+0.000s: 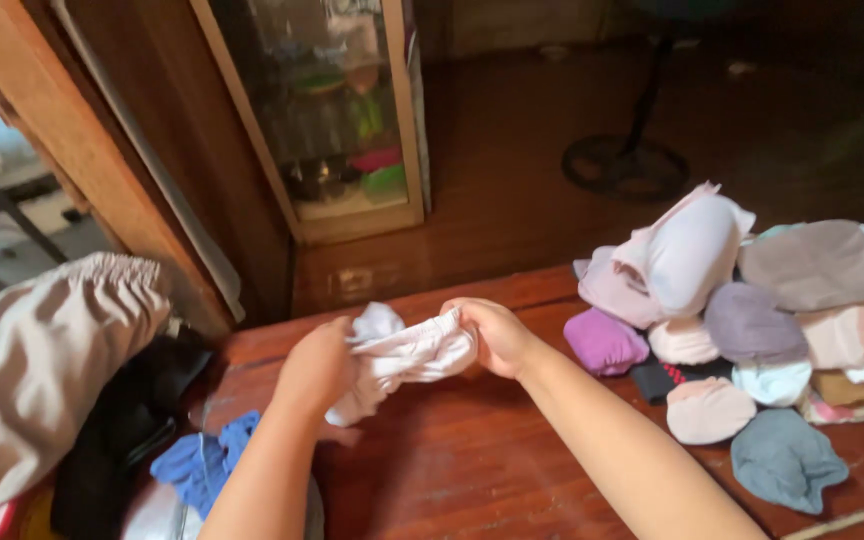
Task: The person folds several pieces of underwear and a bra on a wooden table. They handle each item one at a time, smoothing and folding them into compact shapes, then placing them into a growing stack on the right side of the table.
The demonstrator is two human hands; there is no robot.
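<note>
**Entry: white garment held over wooden table**

Item in hand: I log one small white garment [402,358], bunched and wrinkled, held just above the reddish wooden table [472,460] near its far edge. Its long axis runs roughly left to right, tilted slightly upward toward the right. One loose end hangs down toward the lower left, close to the table.

Grip: my left hand [317,365] is closed around the left part of the cloth, fingers curled in. My right hand [492,335] pinches the right end, fingers pressed together on the fabric. Both hold the same piece, which is bunched between them.

Nearby stock, right: a pile of folded small garments [742,320] rests on the table, well apart from the hands. Colours noted: pale pink, purple, lilac, white, peach, grey-brown, with a grey-blue piece [787,460] nearest me.

Nearby stock, left: a beige garment with a gathered elastic band [42,370], a black cloth [127,420] beside it, and a blue cloth [197,465] lying just below my left forearm.

Packages and signs: I see none I can make out.

Surface and room: the table is polished dark red wood with visible boards. Beyond it stands a glass-fronted cabinet [342,110] with a light wood frame, coloured items blurred inside. A round dark stand base [624,165] sits on the dim wooden floor [512,150].
</note>
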